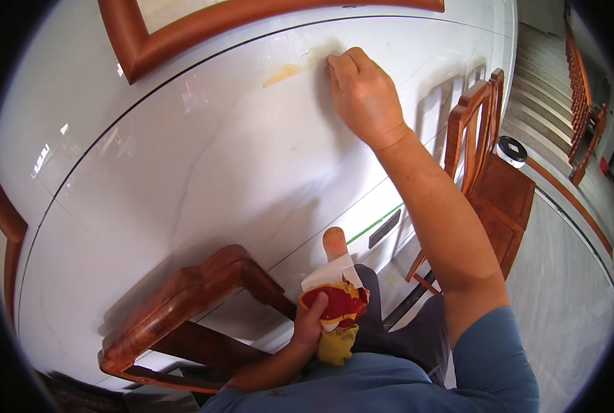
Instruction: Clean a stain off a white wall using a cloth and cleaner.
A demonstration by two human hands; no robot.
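Note:
My right hand [366, 95] is raised to the glossy white marble-look wall [245, 149], fingers curled and fingertips against the surface. Whether something thin is pinched in it is hidden. Just left of those fingertips, a yellowish-brown smear [286, 74] marks the wall. Low in front of my body, my left hand [309, 317] grips a crumpled red and yellow packet [338, 304] that bears writing. White paper [333, 272] and a brown strip with a rounded end [335, 242] stick up from the packet. A yellow cloth [337, 346] hangs below it, by the same hand.
A carved wooden chair back [183, 304] stands at lower left, close to the wall. Another wooden chair [498, 180] is at right, with a black-lidded container [512, 149] beside its seat. A wooden frame [183, 38] borders the wall above; stairs [542, 93] rise at far right.

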